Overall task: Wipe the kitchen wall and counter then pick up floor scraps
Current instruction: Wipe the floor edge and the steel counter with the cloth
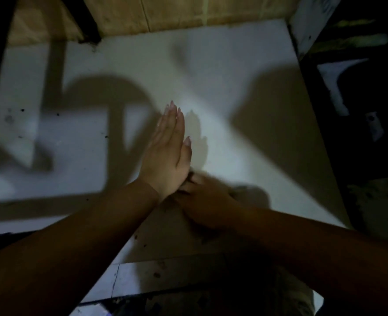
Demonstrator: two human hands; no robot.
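Scraps [189,179]: a small dark clump is being held against the heel of the left hand, low on the white floor [222,92].
Left hand [168,151]: fingers straight and together, set on edge as a wall, long axis pointing away.
Right hand [202,199]: blurred and shadowed, grip cannot be told; it is lying nearer the clump, just right of the left hand.
Loose specks [22,109]: scattered well left of the left hand.

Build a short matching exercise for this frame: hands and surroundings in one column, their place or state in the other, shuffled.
Things:
1. left hand
2. right hand
3. white floor tile
4. dark specks

States:
A. scattered at the left of the floor
B. flat, fingers straight and together
C. blurred, in shadow, at the other hand's heel
D. lit, crossed by shadows

Pairs: 1-B, 2-C, 3-D, 4-A
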